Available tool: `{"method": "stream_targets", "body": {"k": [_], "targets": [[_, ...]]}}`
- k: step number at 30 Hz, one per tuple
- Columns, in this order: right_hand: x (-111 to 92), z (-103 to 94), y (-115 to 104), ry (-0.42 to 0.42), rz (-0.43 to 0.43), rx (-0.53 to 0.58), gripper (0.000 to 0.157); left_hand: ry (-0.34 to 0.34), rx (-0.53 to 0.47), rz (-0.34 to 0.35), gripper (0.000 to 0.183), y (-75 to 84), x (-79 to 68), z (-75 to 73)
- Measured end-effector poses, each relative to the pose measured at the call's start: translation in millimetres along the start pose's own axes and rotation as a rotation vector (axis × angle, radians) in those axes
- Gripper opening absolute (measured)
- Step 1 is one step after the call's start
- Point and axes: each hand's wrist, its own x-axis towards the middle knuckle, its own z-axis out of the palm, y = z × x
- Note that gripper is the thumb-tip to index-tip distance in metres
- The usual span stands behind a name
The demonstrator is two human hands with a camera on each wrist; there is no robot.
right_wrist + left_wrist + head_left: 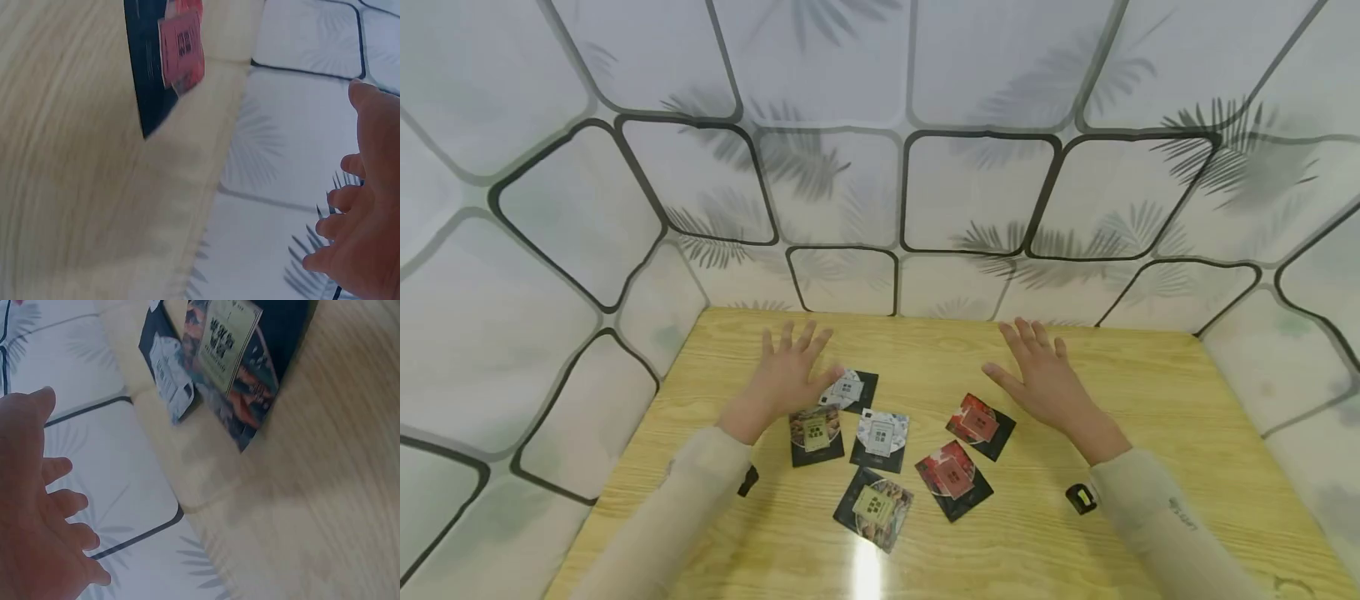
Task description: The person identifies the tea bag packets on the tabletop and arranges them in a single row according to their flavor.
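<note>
My left hand [792, 375] hovers with fingers spread at the left of a group of flat square packets, its thumb over a white-and-black packet [863, 388]. Spread likewise, my right hand [1037, 377] is beside a red-and-black packet [985, 425]; it holds nothing. A second red packet [953, 480] lies nearer me. Between the hands are another white packet [880, 438] and two brown packets with yellowish labels, one at left [816, 435] and one in front [874, 508]. In the left wrist view a brown packet [231, 356] shows large beside the hand.
The packets lie on a wood-grain table [1157, 400]. White walls [977, 192] with dark rounded outlines and leaf prints enclose its back and sides. Small black wrist devices show near each cuff, one at the right [1081, 498].
</note>
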Motion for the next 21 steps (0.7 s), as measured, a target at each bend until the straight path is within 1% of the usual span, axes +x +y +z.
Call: {"method": "stream_targets", "body": {"k": [8, 13, 17, 21], "targets": [[-0.8, 27.5, -26.6, -0.017, -0.077, 0.015, 0.082, -0.035, 0.027, 0.034, 0.076, 7.3, -2.6, 22.8], [-2.7, 42.3, -45.0, -0.019, -0.128, 0.027, 0.08, -0.049, 0.004, 0.045, 0.074, 10.3, -3.8, 34.3], [-2.9, 55.8, -58.6, -0.021, -0.174, 0.016, 0.08, -0.064, -0.023, 0.051, 0.07, 10.3, -3.9, 43.8], [-3.7, 70.1, -71.9, -0.058, -0.203, 0.03, 0.079, -0.076, -0.048, 0.059, 0.068, 11.7, -4.1, 50.0]]}}
